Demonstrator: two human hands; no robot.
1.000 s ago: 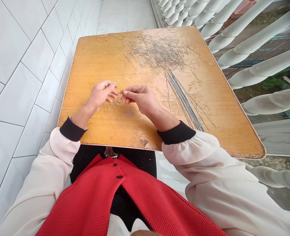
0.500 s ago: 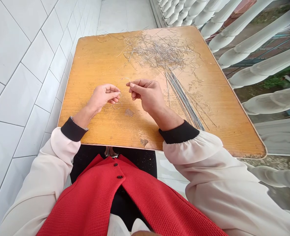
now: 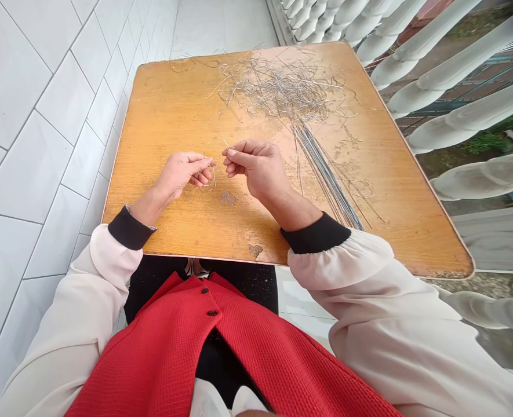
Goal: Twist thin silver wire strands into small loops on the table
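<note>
Left hand (image 3: 180,175) curled, fingers closed on thin wire loop (image 3: 215,139), loop lying at hand's far side; exact pinch point hidden behind fingers, lower coils partly covered. Right hand (image 3: 258,171) just beside, thumb and forefinger pressed together near loop's free end; we could not tell whether they gripped it. Both hands above orange wooden tabletop (image 3: 160,116). Tangled wire heap (image 3: 277,87) at far side, strands too fine to trace; straight wire bundle (image 3: 326,174) right, ending near right cuff (image 3: 315,233).

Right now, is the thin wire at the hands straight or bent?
Bent: the thin wire curves into loops at the left hand, with an arc rising toward the right hand.
</note>
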